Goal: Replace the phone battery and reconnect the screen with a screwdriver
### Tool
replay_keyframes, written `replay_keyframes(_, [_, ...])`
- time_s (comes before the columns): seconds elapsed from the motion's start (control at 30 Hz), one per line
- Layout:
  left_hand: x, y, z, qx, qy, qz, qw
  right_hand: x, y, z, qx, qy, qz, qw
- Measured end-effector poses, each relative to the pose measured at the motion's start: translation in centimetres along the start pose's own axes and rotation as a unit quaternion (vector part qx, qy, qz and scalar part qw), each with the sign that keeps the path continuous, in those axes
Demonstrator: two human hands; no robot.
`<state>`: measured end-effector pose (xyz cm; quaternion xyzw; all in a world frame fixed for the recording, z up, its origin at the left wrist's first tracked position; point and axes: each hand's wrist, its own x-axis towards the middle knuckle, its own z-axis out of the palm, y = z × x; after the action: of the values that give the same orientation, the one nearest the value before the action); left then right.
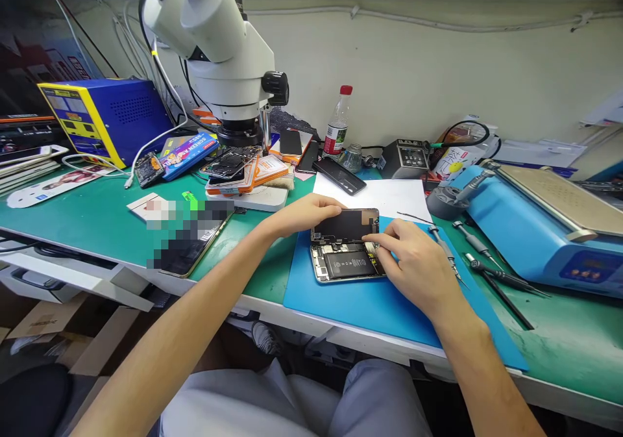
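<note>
An opened phone body [348,265], its battery and circuit parts showing, lies on a blue mat [311,294]. Above it, the phone's screen panel [345,224] is tilted up with its dark inner side toward me. My left hand [316,213] grips the panel's upper left edge, thumb on the near side. With the fingers bent and drawn together, my right hand [413,255] reaches to the right end of the phone, where panel and body meet. Its fingertips touch the lower right of the panel; whether they pinch something small there is hidden.
A microscope [219,54] stands over stacked phone parts at the back left. Screwdrivers [477,245] and tweezers [509,278] lie right of the mat, beside a blue machine [549,229]. A bottle [337,125] stands behind, and a large dark tablet [192,245] lies left.
</note>
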<state>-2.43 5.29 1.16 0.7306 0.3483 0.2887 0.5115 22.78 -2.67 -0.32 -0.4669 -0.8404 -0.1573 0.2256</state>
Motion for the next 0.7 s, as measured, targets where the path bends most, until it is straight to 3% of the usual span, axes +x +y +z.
replay_keyframes(0.43, [-0.06,0.39,0.09,-0.005,0.008,-0.007,1.000,-0.15,-0.06,0.29,0.008,-0.028,0.012,0.999])
replay_keyframes(0.7, [0.11,-0.05,0.06,-0.030,0.009,-0.013,0.999,0.31,0.09,0.06,-0.007,-0.025,-0.050,0.998])
